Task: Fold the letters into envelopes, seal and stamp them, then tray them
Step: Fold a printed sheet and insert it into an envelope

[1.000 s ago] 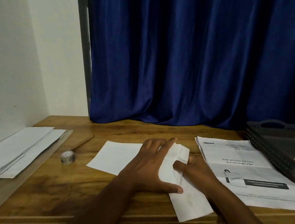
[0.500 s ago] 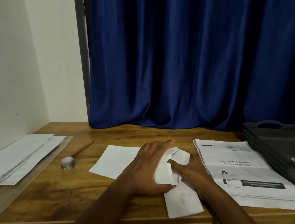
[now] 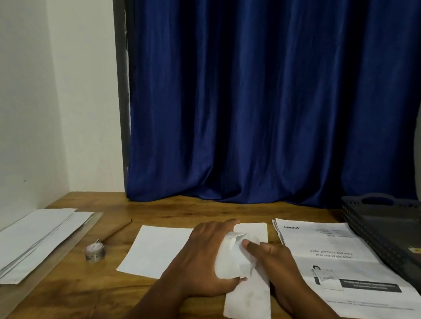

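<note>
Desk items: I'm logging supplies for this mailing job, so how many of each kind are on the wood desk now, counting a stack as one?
Printed letter stack: 1
White envelope being worked: 1
Blank white sheet: 1
White paper pile at left: 1
Dark tray: 1
Small round tin: 1
Thin stick: 1
Total: 7

The curtain (image 3: 274, 79) was deep blue with vertical folds. The desk (image 3: 61, 304) showed brown wood grain. The envelope (image 3: 251, 300) and the sheet (image 3: 157, 249) were plain white. The printed letter (image 3: 340, 257) was white with black text. The tray (image 3: 417, 239) was dark grey, perforated, with a yellow label.
</note>
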`<state>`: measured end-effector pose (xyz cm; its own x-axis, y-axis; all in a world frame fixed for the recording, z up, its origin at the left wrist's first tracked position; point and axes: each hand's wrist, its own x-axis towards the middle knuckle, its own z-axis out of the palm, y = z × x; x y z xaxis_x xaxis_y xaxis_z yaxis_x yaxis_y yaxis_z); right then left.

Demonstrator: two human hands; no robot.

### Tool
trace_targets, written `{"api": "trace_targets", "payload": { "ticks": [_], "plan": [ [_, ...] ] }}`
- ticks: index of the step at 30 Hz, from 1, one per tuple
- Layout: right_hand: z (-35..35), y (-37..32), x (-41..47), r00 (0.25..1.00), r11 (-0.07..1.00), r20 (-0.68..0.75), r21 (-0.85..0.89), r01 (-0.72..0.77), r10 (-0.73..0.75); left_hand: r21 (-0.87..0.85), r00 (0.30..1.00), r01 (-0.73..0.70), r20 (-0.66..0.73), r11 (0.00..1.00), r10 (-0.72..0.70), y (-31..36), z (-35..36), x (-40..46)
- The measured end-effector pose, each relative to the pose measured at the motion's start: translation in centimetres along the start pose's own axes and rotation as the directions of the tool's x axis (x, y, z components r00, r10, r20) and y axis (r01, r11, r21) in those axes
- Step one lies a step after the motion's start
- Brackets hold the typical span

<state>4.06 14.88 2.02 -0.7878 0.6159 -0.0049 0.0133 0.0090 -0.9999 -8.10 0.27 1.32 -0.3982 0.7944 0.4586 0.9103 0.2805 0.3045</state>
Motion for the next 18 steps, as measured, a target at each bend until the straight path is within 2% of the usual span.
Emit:
{"api": "trace_targets", "payload": {
  "ticks": [3,5,7,9,10,13,18],
  "plan": [
    [-1.6,-1.1,-0.3,0.996,0.994,-0.093,0.109,0.026,-0.015,0.026,0.999,0.009,-0.051,1.000,-0.008,0.0,0.1,0.2],
    [-3.7,-1.8,-0.3,0.970,0.993,-0.218,0.016,0.114,-0.107,0.024,0.995,0.002,-0.097,1.000,0.000,-0.2,0.2,0.2],
    [-5.9,-3.3,-0.7,0.936,0.959,-0.232,-0.172,0.227,-0.263,0.033,0.992,-0.015,-0.129,0.999,0.019,-0.3,0.3,0.1],
    [-8.0,-5.0,-1.1,0.904,0.873,-0.103,-0.323,0.364,-0.415,0.032,0.990,-0.024,-0.139,0.999,0.028,-0.4,0.4,0.1],
    [-8.9,-5.7,-1.3,0.895,0.846,-0.011,-0.333,0.418,-0.446,0.034,0.989,-0.026,-0.142,0.999,0.030,-0.3,0.4,0.1],
    [-9.9,-7.0,-1.5,0.923,0.832,0.158,-0.399,0.385,-0.351,0.058,0.988,-0.019,-0.149,0.998,0.028,-0.2,0.5,0.2],
    [-9.1,-7.5,-2.3,0.948,0.676,0.201,-0.666,0.317,-0.247,0.109,0.983,-0.024,-0.179,0.994,0.043,0.0,0.5,0.1]
  ]
}}
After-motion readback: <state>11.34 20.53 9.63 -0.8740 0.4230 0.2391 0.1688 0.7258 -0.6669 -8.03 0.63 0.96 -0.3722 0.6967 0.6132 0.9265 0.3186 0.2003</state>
